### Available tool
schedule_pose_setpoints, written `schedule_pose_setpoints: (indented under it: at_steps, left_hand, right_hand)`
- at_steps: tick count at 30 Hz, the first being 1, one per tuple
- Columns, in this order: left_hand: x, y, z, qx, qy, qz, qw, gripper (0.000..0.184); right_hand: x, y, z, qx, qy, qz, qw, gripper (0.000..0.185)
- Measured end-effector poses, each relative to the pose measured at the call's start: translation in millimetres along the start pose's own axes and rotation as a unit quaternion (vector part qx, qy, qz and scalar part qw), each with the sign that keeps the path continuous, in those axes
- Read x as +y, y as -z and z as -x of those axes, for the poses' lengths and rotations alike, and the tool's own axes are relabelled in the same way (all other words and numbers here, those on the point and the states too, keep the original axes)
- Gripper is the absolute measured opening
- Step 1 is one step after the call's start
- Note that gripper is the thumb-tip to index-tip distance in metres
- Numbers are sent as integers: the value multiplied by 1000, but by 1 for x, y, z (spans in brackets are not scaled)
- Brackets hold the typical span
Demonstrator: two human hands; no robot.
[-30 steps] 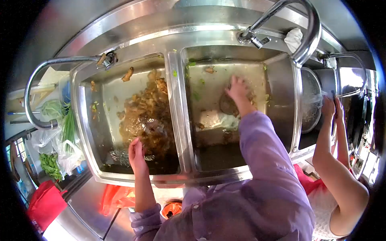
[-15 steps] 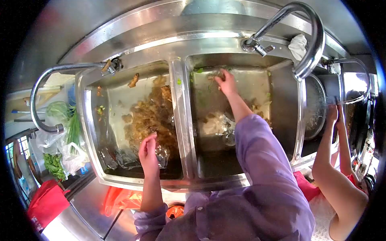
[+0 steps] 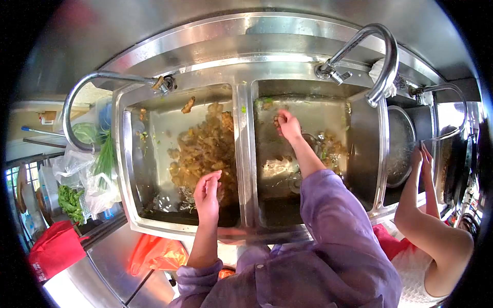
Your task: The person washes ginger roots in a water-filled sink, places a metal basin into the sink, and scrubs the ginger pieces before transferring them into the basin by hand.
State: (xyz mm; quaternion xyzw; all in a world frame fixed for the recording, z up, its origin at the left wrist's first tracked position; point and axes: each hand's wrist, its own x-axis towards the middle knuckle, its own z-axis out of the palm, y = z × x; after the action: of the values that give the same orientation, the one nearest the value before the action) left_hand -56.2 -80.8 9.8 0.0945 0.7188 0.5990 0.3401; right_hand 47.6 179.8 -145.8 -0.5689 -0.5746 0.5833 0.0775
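Brown knobbly pieces (image 3: 197, 149) lie in water in the left basin (image 3: 169, 223). Above their near edge is my left hand (image 3: 207, 192), its fingers loosely curled and apart, with nothing visible in it. My right hand (image 3: 287, 124) is over the right basin (image 3: 252, 174), its fingers closed round a small brown piece. More brown pieces (image 3: 331, 149) rest under the water to the right of that forearm. A pale patch (image 3: 277, 167), too blurred to make out, shows in the water nearer to me.
Curved taps (image 3: 387, 61) (image 3: 77, 102) arch over the basins. At the right, a co-worker's hands (image 3: 423, 156) are together beside a round pan (image 3: 400, 146). Plastic bags (image 3: 97, 190), leafy greens (image 3: 71, 203) and a red bag (image 3: 56, 251) are at the left.
My right hand has moved from the middle of the right basin toward its far left part and has closed round a brown piece. My left hand has shifted right.
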Motion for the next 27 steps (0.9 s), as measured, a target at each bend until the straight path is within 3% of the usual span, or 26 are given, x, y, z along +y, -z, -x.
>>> schedule_pose_setpoints:
  at_steps: [2, 4, 7, 8, 12, 14, 15, 16, 18, 19, 20, 21, 22, 23, 26, 27]
  left_hand:
    - [6, -5, 2, -21, 13, 16, 1000, 15]
    - [8, -12, 3, -47, 2, 36, 998, 16]
    - [18, -29, -6, -90, -10, 63, 994, 19]
    - [22, -35, -11, -88, -10, 74, 993, 21]
    - [31, -27, -23, -39, 2, 94, 995, 18]
    - [26, -6, -28, -32, 35, 16, 999, 18]
    - [25, 5, -27, 9, -49, -201, 978, 19]
    - [28, 13, -25, 20, -144, -286, 947, 21]
    - [14, 30, -28, 35, -172, -267, 947, 22]
    - [9, 37, -29, 9, -93, -203, 975, 19]
    - [4, 41, -30, 13, -91, -204, 975, 19]
    - [3, 41, -30, 5, -94, -83, 992, 18]
    - [1, 41, -29, -5, -95, 38, 995, 16]
    - [-1, 38, -28, -13, -101, 80, 992, 15]
    - [-2, 39, -29, 38, -51, 127, 990, 15]
    - [-7, 44, -31, 59, -34, 88, 994, 16]
  right_hand:
    - [-33, 12, 25, -9, 27, -28, 999, 31]
    - [-64, 19, 58, -129, 138, -177, 966, 27]
    - [-113, 12, 118, -181, 231, -179, 939, 29]
    - [-124, 7, 135, -234, 209, -175, 933, 29]
    - [-131, -43, 162, -266, 309, -121, 905, 27]
    - [-135, -62, 168, -250, 300, -16, 921, 27]
    - [-135, -75, 169, -126, 451, 101, 878, 29]
    - [-136, -82, 171, -145, 395, 245, 873, 32]
    - [-127, -106, 165, -169, 357, 236, 888, 34]
    - [-119, -123, 161, -138, 398, 152, 894, 34]
    - [-111, -137, 156, -143, 398, 151, 893, 34]
    - [-114, -146, 156, -217, 194, -32, 956, 34]
    - [-115, -153, 158, -271, -30, -212, 938, 34]
    - [-115, -155, 159, -243, -83, -232, 938, 35]
    - [-108, -157, 154, -269, -106, -282, 915, 36]
    - [-102, -158, 150, -266, -107, -283, 915, 36]
